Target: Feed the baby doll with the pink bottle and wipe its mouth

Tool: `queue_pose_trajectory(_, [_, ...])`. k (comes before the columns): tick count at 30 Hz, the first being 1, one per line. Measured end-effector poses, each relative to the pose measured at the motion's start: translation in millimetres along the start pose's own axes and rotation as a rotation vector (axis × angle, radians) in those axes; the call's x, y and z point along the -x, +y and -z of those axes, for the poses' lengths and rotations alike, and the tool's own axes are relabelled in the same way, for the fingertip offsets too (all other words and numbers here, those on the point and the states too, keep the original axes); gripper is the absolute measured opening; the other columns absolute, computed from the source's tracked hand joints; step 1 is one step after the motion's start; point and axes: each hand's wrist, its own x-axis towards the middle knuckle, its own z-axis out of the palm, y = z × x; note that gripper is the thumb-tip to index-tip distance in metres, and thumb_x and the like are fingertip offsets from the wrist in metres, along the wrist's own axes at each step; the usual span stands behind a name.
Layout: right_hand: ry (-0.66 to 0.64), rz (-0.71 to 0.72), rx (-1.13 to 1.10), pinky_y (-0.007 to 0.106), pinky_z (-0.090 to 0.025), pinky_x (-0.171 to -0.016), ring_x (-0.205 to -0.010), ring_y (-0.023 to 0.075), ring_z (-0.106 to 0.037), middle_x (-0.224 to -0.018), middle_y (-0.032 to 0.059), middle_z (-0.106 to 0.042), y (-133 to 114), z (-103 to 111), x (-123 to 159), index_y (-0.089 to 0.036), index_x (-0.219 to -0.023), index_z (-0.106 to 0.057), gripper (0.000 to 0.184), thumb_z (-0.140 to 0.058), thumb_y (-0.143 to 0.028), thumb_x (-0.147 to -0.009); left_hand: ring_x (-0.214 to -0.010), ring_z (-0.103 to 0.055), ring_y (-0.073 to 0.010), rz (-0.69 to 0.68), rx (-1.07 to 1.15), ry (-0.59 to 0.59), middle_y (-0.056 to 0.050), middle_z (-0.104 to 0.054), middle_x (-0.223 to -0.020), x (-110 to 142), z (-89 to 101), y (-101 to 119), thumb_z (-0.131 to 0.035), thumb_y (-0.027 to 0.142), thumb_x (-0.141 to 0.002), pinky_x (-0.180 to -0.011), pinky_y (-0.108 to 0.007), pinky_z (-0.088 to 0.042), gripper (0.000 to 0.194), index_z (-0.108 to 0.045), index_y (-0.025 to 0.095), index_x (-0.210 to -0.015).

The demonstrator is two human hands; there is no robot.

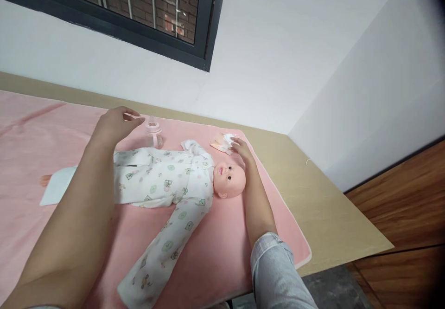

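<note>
Head view, as I see it:
- Left hand (116,124): half open, fingers loosely bent, thumb apart; empty, just beside the top of the bottle.
- Right hand (241,149): at the packet's right end, fingers partly bent; whether they grip it, I cannot tell.
- Baby bottle (153,132): clear, pink collar and handle, upright, on the far side of the doll's garment.
- Packet (219,142): soft, peach-coloured, white material at its right end; beyond the doll's head.
- Doll (229,179): bald, on its back, head right, a foot showing far left; lies between my forearms at the head end.
- Garment (167,179): white, printed with small figures, on the doll; one long sleeve stretched to the near side.
- White cloth (57,188): by the doll's foot, partly behind my left forearm.
- Pink blanket (208,253): beneath all these, on the counter (313,197).
- Window (146,3): dark frame, far left.
</note>
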Motion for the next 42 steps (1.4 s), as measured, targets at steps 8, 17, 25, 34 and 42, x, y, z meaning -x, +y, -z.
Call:
queue_pose_trajectory(8, [0.089, 0.085, 0.023, 0.03, -0.057, -0.085, -0.076, 0.0099, -0.068, -0.127, 0.0067, -0.064, -10.6, 21.5, 8.9, -0.019, -0.115, -0.063, 0.031, -0.056, -0.023, -0.085, -0.109, -0.062, -0.0372, 0.011, 0.048, -0.085, -0.017, -0.067, -0.111, 0.2, -4.1, -0.2, -0.059, 0.054, -0.08, -0.074, -0.039, -0.039, 0.064, -0.061, 0.006, -0.123])
queue_pose_trajectory(17, [0.504, 0.43, 0.433, 0.041, -0.045, -0.103, -0.111, 0.0227, -0.058, -0.113, 0.0114, -0.067, 15.7, 34.9, 14.0, -0.016, -0.1, -0.066, 0.029, -0.042, -0.025, -0.086, -0.103, -0.062, -0.0272, 0.093, -0.047, -0.196, -0.008, -0.063, -0.127, -6.6, -12.6, -10.9, -0.072, 0.041, -0.082, -0.094, -0.043, -0.05, 0.072, -0.043, 0.024, -0.146])
queue_pose_trajectory(25, [0.518, 0.272, 0.65, 0.041, -0.041, -0.105, -0.113, 0.0255, -0.053, -0.125, 0.0158, -0.056, 55.9, 23.7, 29.9, -0.015, -0.113, -0.061, 0.033, -0.045, -0.024, -0.086, -0.111, -0.06, -0.0264, 0.036, -0.056, -0.331, -0.012, -0.059, -0.133, -7.2, -23.9, -16.9, -0.076, 0.022, -0.076, -0.098, -0.038, -0.047, 0.093, -0.028, 0.023, -0.156])
queue_pose_trajectory(34, [0.497, 0.183, 0.528, 0.035, -0.046, -0.1, -0.108, 0.0204, -0.057, -0.129, 0.0142, -0.053, 63.8, 28.9, 28.6, -0.017, -0.116, -0.057, 0.036, -0.053, -0.034, -0.084, -0.109, -0.062, -0.0301, -0.022, -0.108, -0.323, -0.015, -0.055, -0.141, -9.0, -43.9, -20.1, -0.074, 0.019, -0.074, -0.094, -0.037, -0.045, 0.098, -0.024, 0.019, -0.158])
queue_pose_trajectory(42, [0.428, 0.163, 0.456, 0.038, -0.046, -0.102, -0.111, 0.0201, -0.056, -0.132, 0.0145, -0.053, 81.6, 38.9, 19.2, -0.018, -0.126, -0.051, 0.052, -0.059, -0.045, -0.083, -0.11, -0.061, -0.0341, -0.024, -0.195, -0.276, -0.018, -0.059, -0.136, -5.2, -44.3, -13.1, -0.074, 0.017, -0.074, -0.089, -0.039, -0.046, 0.084, -0.036, 0.013, -0.148])
